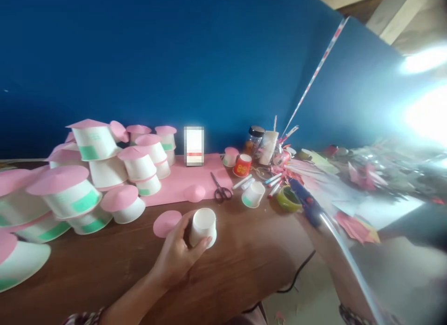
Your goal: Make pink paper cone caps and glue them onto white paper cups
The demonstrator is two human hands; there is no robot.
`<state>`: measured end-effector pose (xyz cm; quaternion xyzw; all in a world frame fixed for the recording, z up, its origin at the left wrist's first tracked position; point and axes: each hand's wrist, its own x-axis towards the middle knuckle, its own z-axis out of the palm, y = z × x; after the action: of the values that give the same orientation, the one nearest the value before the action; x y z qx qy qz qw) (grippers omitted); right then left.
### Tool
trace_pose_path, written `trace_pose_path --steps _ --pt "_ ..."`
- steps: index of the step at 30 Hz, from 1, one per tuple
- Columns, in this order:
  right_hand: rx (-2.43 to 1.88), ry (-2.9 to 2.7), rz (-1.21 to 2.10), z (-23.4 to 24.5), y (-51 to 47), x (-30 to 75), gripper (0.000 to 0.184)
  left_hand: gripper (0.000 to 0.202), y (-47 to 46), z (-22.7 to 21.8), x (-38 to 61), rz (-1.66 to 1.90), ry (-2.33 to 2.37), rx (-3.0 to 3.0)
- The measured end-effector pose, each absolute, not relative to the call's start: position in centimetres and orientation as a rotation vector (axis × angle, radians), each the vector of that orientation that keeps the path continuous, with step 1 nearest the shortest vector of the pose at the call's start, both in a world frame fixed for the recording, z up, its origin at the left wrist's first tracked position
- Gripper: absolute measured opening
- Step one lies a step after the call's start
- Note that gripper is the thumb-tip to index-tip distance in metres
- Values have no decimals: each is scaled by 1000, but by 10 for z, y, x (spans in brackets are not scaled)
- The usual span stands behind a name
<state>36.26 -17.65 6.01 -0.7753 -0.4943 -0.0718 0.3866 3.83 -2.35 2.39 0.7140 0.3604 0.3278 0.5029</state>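
My left hand (176, 248) is wrapped round an upside-down white paper cup (204, 222) on or just above the brown table (216, 287). A flat pink paper disc (164, 225) lies just left of the cup, partly behind my fingers. Off to the right, my right hand (316, 236), somewhat blurred, grips a dark blue glue gun (307, 199). A long clear glue stick (344, 253) runs out of its rear. The gun's nozzle end is beside a green tape roll (289, 198). Another white paper cup (253, 194) with a green patch stands between my hands.
Stacked cups with pink cone tops (92, 141) crowd the left. Scissors (220, 190) and a small pink cone (194, 193) rest by a pink sheet (174, 171). Markers (274, 185), a red cup (242, 165) and a jar (254, 138) stand farther back. A black cable (300, 271) hangs off the edge.
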Motion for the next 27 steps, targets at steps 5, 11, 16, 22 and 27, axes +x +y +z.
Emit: trace_pose_path --steps 5,11,16,22,27 --pt "-2509 -1087 -362 66 -176 402 49 52 -23 25 37 781 907 1818" --pt "-2649 -1246 -345 51 -170 415 48 49 -21 24 37 847 926 1940" --pt "-2691 -1342 -369 54 -166 406 47 48 -20 24 38 863 934 1978" --pt "-2747 -1427 -265 74 -168 398 62 48 -21 24 36 853 937 1959" --pt "-2827 -1465 -317 103 -174 392 61 48 -25 27 37 797 918 1949"
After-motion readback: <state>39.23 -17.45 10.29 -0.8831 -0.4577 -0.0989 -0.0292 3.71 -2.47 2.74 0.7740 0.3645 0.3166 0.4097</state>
